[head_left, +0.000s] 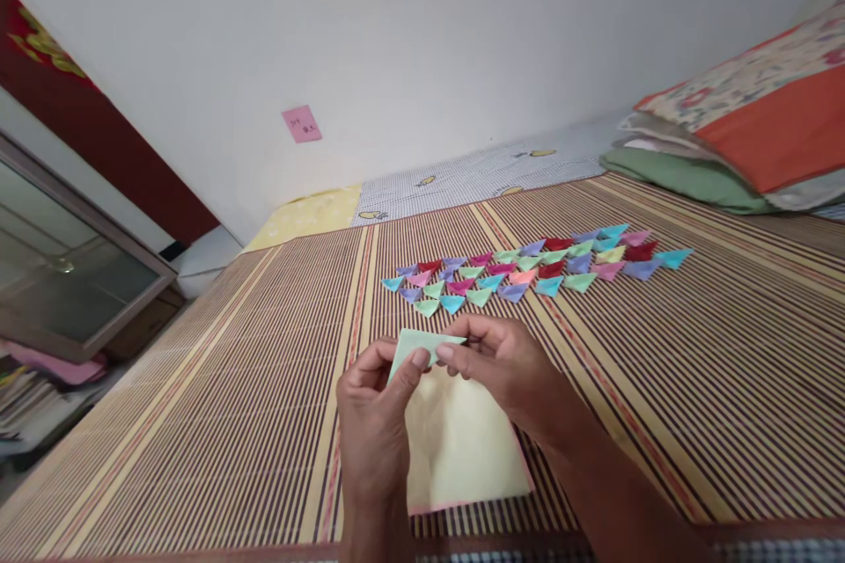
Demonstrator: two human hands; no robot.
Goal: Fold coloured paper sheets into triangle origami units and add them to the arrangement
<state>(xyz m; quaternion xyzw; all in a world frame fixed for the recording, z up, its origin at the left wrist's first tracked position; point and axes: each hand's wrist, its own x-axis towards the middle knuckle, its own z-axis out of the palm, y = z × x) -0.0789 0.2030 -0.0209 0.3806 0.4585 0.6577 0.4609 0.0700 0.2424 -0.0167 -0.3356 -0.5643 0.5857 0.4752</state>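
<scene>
The left hand (378, 409) and the right hand (505, 361) hold a pale green piece of paper (413, 340) between them, just above the near middle of the striped mat (264, 387). Each hand is closed to a pinch on the paper: the left thumb presses on its face with the fingers curled behind, and the right thumb and fingers grip its right part. The paper is tilted, with a straight upper edge and a point toward the right.

Below the hands, a pale yellow sheet (472, 449) with pink along its near and right edges lies on the mat. Beyond the hands, toward the right, small folded paper pieces (579, 282) lie in slanting rows, in blue, green, pink, purple, red, yellow and orange. The nearest of them are just past the fingers.

At the far side of the mat is a checked cloth (455, 179) with yellow shapes on it, and to its left a yellow cloth (310, 215). A pile of folded bedding (772, 127), orange, flowered and green, stands at the far right. A pink note (302, 124) with dark writing is on the white wall (422, 44). At the left are a glass-paned frame (72, 255) and, nearer, a pink item (62, 363) above some stacked things (30, 400).
</scene>
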